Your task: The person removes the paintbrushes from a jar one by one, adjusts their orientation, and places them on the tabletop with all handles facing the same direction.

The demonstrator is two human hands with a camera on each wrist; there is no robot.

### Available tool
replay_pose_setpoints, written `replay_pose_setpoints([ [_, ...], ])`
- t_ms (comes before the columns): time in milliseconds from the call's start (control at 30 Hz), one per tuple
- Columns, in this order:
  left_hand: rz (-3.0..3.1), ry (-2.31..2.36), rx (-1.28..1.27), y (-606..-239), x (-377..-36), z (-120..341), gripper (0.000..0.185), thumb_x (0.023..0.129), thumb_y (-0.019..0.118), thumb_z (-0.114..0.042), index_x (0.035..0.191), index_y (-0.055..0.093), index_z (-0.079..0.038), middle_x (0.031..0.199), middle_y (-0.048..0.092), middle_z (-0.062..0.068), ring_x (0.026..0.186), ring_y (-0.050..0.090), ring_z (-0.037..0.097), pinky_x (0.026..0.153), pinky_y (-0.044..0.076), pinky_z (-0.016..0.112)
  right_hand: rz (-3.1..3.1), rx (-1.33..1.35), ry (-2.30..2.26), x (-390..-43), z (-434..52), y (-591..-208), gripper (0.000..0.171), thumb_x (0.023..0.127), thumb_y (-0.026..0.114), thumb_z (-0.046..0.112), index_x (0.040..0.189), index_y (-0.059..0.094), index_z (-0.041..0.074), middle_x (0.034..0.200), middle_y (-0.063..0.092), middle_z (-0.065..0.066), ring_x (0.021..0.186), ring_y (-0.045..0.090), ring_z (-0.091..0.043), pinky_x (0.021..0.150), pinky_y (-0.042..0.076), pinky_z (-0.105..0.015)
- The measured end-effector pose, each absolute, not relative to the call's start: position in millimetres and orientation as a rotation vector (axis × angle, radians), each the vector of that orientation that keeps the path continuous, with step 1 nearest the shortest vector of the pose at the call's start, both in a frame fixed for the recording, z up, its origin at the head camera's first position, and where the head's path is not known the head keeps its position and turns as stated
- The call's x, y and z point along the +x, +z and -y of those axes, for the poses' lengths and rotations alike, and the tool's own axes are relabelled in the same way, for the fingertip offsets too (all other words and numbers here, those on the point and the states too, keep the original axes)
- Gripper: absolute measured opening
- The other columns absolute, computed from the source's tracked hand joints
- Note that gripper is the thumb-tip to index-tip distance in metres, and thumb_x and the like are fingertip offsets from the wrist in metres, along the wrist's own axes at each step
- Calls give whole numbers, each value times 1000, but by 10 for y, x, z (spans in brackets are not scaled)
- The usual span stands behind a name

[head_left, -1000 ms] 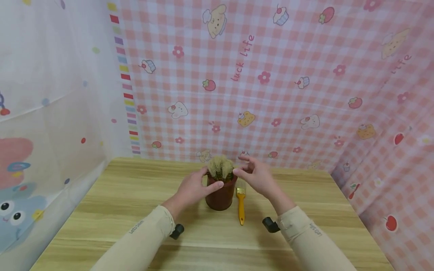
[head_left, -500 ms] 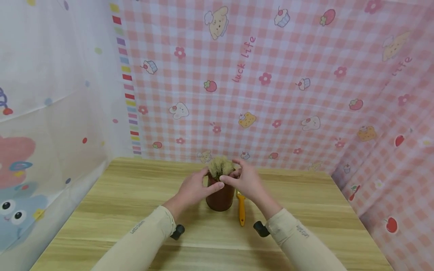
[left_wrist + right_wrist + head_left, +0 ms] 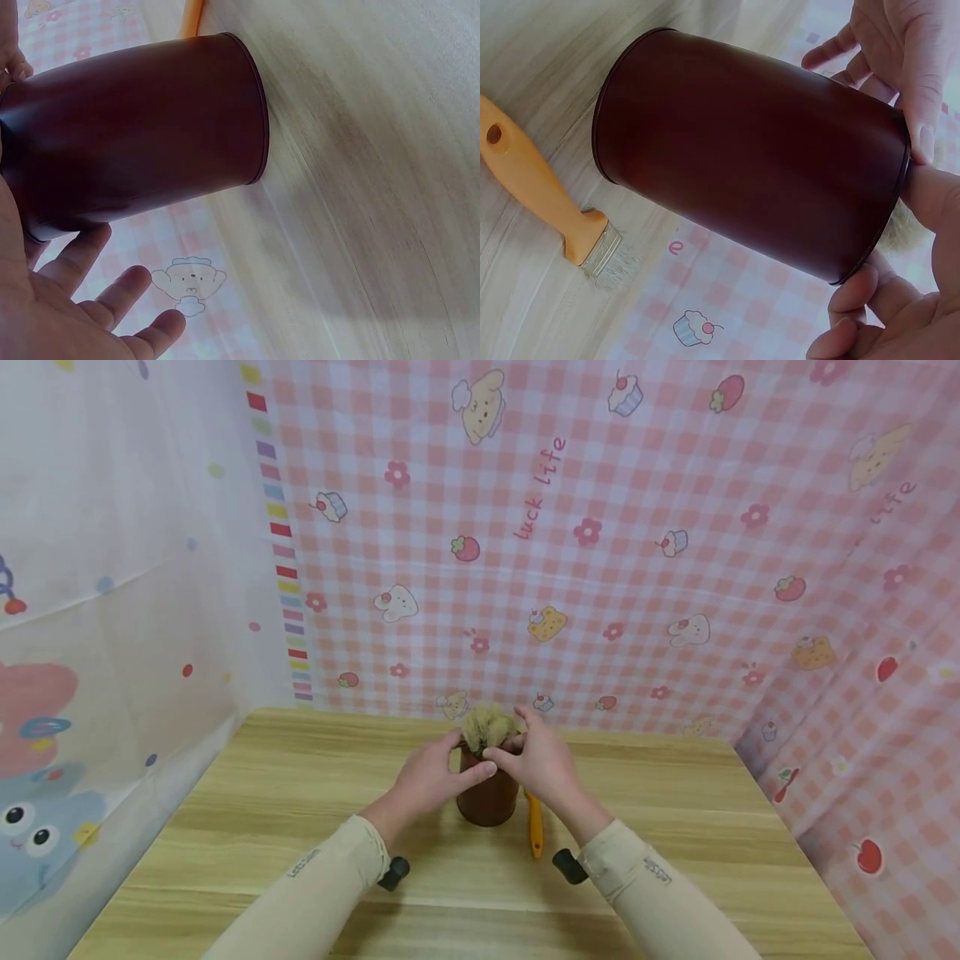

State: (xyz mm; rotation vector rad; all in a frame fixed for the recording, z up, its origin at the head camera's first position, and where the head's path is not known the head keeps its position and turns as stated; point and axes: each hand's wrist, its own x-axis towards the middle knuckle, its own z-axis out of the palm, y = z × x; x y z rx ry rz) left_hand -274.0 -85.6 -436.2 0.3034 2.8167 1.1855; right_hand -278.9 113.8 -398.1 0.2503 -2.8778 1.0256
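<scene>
Head view: both hands clasped the pot at its rim, the left hand and right hand curled round either side, a fuzzy cactus between their fingertips.

Left wrist view: smooth, stiff walls looked slippery.

Right wrist view: a brush lay beside the right hand; the rim seemed the safest hold.

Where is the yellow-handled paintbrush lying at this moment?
In the head view the yellow-handled paintbrush lies flat on the wooden table, just right of the dark red pot, partly hidden under the right hand.
</scene>
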Motion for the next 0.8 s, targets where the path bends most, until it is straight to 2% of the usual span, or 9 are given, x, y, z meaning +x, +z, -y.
replay_pose_setpoints([
  [100, -2810, 1189, 291, -4361, -2743, 849, 107, 92, 64, -80, 169, 35, -12, 168, 47, 14, 151, 50, 40, 118, 46, 60, 2875, 253, 998, -2793, -1137, -3986, 89, 97, 81, 40, 166, 35, 10, 114, 82, -5, 92, 77, -22, 83, 63, -44],
  [167, -2812, 1191, 291, -4363, -2746, 847, 106, 92, 64, -79, 168, 36, -11, 167, 48, 15, 150, 51, 40, 117, 47, 61, 2872, 256, 999, -2795, -1139, -3990, 83, 98, 79, 33, 166, 36, 10, 108, 81, -7, 81, 74, -21, 72, 61, -41],
  [267, -2816, 1187, 287, -4365, -2749, 845, 105, 92, 64, -79, 168, 37, -11, 166, 48, 16, 148, 52, 41, 116, 47, 61, 2870, 250, 1004, -2795, -1138, -3996, 78, 99, 76, 25, 166, 37, 13, 98, 77, -9, 66, 65, -19, 58, 52, -35],
  [367, -2815, 1186, 291, -4370, -2749, 843, 104, 92, 64, -78, 168, 37, -12, 167, 47, 15, 150, 51, 41, 117, 47, 61, 2872, 240, 973, -2793, -1131, -4002, 76, 100, 76, 23, 165, 39, 15, 96, 75, -12, 57, 58, -18, 52, 45, -32],
  [500, -2816, 1182, 296, -4379, -2742, 840, 104, 92, 64, -78, 168, 36, -12, 168, 46, 14, 151, 50, 40, 118, 46, 61, 2870, 243, 894, -2789, -1126, -3997, 75, 99, 79, 26, 164, 42, 17, 101, 76, -10, 58, 57, -15, 51, 42, -31],
  [667, -2817, 1183, 281, -4383, -2741, 837, 104, 93, 65, -77, 168, 36, -12, 169, 45, 14, 151, 49, 40, 118, 46, 61, 2821, 260, 1008, -2786, -1173, -3905, 76, 101, 77, 24, 166, 38, 20, 88, 69, -8, 57, 56, -17, 51, 44, -31],
  [800, -2829, 1184, 268, -4396, -2759, 837, 105, 93, 65, -77, 168, 36, -11, 168, 46, 15, 152, 48, 39, 120, 44, 60, 2668, 295, 1227, -2812, -1272, -3752, 77, 102, 75, 23, 167, 34, 19, 83, 65, -9, 64, 58, -19, 57, 49, -31],
])
